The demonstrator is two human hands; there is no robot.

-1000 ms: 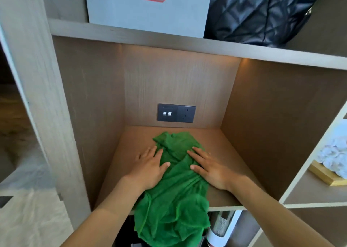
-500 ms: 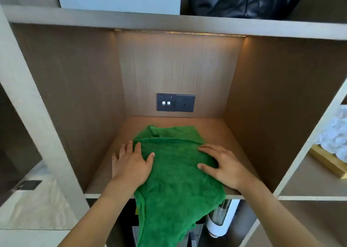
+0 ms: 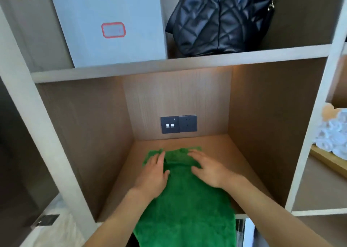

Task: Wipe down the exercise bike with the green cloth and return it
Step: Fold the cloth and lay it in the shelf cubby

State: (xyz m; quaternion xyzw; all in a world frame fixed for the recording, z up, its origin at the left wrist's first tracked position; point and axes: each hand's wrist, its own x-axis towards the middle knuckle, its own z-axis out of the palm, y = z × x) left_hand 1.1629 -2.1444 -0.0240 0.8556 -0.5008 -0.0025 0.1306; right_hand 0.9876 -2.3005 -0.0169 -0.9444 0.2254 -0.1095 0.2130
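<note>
While the green cloth [image 3: 185, 194] lies on the shelf [image 3: 242, 164] floor, its near end hanging over the front edge, the left hand [image 3: 153, 173] and right hand [image 3: 208, 168] rest flat on it, fingers spread. Beyond the hands, a socket panel [image 3: 178, 124] sits on the back wall.

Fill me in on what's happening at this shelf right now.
A person is putting a green terry cloth into a wooden shelf cubby. Both hands lie flat on it: the left hand near its left edge, the right hand on the right. The far end is folded near the dark wall socket panel; the near end hangs over the front edge.
</note>
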